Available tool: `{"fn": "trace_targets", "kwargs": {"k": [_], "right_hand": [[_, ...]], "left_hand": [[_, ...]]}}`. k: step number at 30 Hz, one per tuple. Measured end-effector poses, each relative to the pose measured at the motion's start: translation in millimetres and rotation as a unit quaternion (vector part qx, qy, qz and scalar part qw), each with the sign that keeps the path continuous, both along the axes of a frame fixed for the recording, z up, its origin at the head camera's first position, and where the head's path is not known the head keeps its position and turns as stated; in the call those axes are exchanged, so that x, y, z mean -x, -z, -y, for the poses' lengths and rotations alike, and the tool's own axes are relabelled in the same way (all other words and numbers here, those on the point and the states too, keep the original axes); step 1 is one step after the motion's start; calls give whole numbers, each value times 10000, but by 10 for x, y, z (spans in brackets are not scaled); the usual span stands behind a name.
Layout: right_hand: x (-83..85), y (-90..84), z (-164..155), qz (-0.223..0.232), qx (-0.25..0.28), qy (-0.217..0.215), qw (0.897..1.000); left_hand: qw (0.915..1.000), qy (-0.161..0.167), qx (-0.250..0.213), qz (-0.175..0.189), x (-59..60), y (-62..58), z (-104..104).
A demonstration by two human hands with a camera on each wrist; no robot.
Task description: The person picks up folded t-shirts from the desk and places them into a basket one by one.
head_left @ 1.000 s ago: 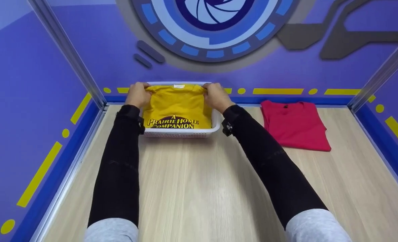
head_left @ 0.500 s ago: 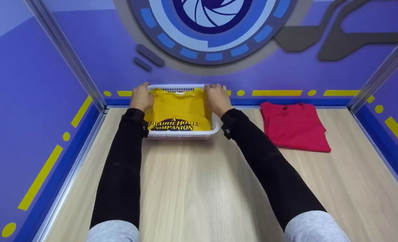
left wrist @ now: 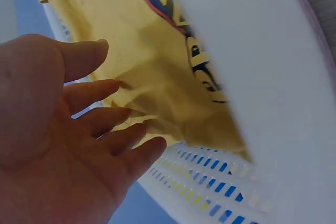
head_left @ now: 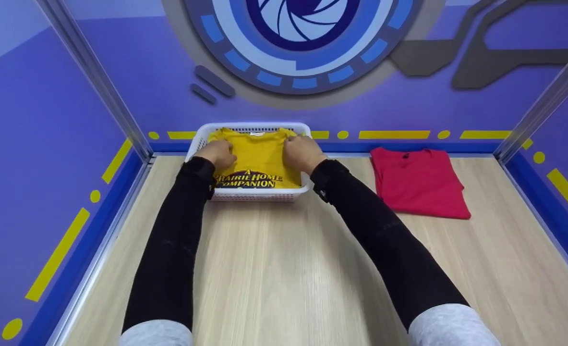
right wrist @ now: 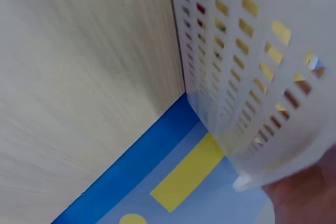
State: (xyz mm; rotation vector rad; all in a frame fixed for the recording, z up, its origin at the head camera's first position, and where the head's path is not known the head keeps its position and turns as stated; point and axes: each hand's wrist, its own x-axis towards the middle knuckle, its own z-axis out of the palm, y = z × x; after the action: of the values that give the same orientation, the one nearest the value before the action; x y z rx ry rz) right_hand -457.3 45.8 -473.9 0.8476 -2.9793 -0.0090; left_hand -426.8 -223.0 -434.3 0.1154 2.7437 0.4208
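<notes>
A folded yellow T-shirt (head_left: 259, 154) with dark lettering lies inside a white perforated plastic basket (head_left: 255, 191). My left hand (head_left: 218, 154) is over the shirt's left side. Its fingers (left wrist: 100, 95) are loosely bent in the left wrist view, with the tips touching the yellow cloth and the thumb apart. On the shirt's right side, near the collar, is my right hand (head_left: 303, 153). Its fingertips meet the cloth, but whether they pinch it is hidden. In the right wrist view, the basket wall (right wrist: 236, 66) covers most of the right hand (right wrist: 304, 198).
A folded red T-shirt (head_left: 418, 182) lies on the wooden table (head_left: 284, 269) to the right of the basket. Behind the basket rises a purple printed panel (head_left: 360, 110). Another purple panel (head_left: 48, 144) walls the left side.
Both hands have let go of the shirt's upper corners and moved inward onto its sides, the left one more. The shirt has settled lower in the basket, showing the back rim.
</notes>
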Motion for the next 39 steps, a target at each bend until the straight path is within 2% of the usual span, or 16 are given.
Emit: {"fn": "trace_targets", "kwargs": {"k": [5,9,12,15,18,22,25,29,35,39], "right_hand": [[-13,4,81,282,-294,247,9989],[-24,60,110,353,-699,380,9962],[-46,74,108,358,-900,308,9948],[-87,10,85,405,-619,259,9969],[-183,-97,50,731,91,133,9972],[-372,-214,-1,1380,1109,-275,9838],[-502,-265,-36,1530,1500,-685,9744],[-616,-285,-67,1745,1439,-1023,9687],[-684,-199,-54,2402,712,-920,9637],[-720,-144,-50,2238,806,-964,9665]], "left_hand": [[9997,-125,63,193,20,70,-29],[9996,-45,26,280,22,107,-43],[9996,18,4,296,-17,86,-41],[9999,65,0,129,-85,31,-47],[9998,172,-130,-48,-177,-35,-69],[9982,353,-415,-260,-351,-89,-101],[9963,447,-418,-607,-499,-66,-122],[9929,536,-268,-1027,-662,35,-134],[9908,669,-93,-1177,-785,189,-150],[9913,600,-15,-1175,-832,182,-217]]}}
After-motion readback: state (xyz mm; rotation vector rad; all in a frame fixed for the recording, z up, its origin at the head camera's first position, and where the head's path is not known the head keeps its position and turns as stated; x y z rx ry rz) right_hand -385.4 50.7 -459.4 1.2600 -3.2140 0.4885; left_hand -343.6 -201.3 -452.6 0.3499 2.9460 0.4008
